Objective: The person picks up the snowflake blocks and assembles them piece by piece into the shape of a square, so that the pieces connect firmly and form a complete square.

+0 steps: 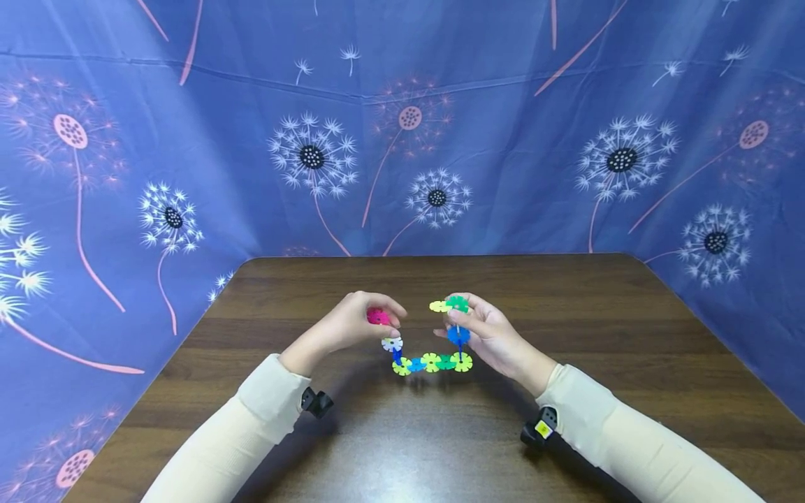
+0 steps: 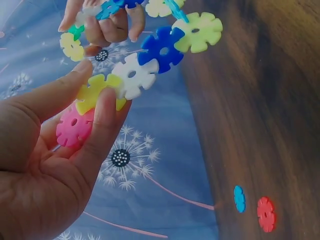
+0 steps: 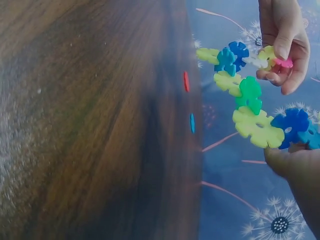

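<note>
A chain of slotted plastic flower discs (image 1: 430, 362) hangs in a U between both hands. My left hand (image 1: 349, 327) pinches its left end. In the left wrist view, thumb and finger hold a yellow disc (image 2: 99, 94), with a pink disc (image 2: 75, 126) at the tip and a white disc (image 2: 134, 76) beyond. My right hand (image 1: 499, 342) grips the other end around a blue disc (image 1: 459, 335). A green disc (image 1: 458, 303) and a yellow end disc (image 1: 439, 306) stick out above that hand's thumb. Yellow-green, blue and green discs make up the lower stretch.
Two loose discs, one red (image 2: 266, 214) and one blue (image 2: 240, 199), lie on the brown wooden table (image 1: 402, 447). Behind the table hangs a blue dandelion-print cloth (image 1: 503, 126). Each wrist wears a black camera (image 1: 316, 402).
</note>
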Available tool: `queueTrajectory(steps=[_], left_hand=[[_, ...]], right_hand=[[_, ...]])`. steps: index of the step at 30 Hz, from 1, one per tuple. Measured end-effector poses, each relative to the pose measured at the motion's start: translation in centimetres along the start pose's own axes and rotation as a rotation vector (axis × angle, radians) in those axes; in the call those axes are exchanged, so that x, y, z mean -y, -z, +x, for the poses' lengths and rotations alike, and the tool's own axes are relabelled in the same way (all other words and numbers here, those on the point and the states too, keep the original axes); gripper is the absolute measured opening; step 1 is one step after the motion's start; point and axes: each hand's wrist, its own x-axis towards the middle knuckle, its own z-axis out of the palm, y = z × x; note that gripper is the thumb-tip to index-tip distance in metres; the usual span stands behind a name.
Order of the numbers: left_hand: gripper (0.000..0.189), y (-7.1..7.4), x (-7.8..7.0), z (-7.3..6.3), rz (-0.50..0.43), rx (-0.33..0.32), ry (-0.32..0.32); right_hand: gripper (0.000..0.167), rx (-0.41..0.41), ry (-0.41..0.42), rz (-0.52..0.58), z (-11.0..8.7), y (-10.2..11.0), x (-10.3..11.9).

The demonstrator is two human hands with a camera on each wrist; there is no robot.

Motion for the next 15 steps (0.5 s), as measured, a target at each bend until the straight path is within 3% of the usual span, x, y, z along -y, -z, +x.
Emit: queueTrajectory(steps=[7,15], left_hand=[[0.028,-0.11,-0.15,0.05,-0.038,-0.038,0.003],[0.032,-0.74,-0.03,-0.03,-0.106,-0.059,-0.010]], right_hand=[[0.031,-0.112,-0.007,-0.190,-0.15,0.03,0.09],[0.029,-0.123,-0.005,-0.239,-0.20,-0.08,-0.08]])
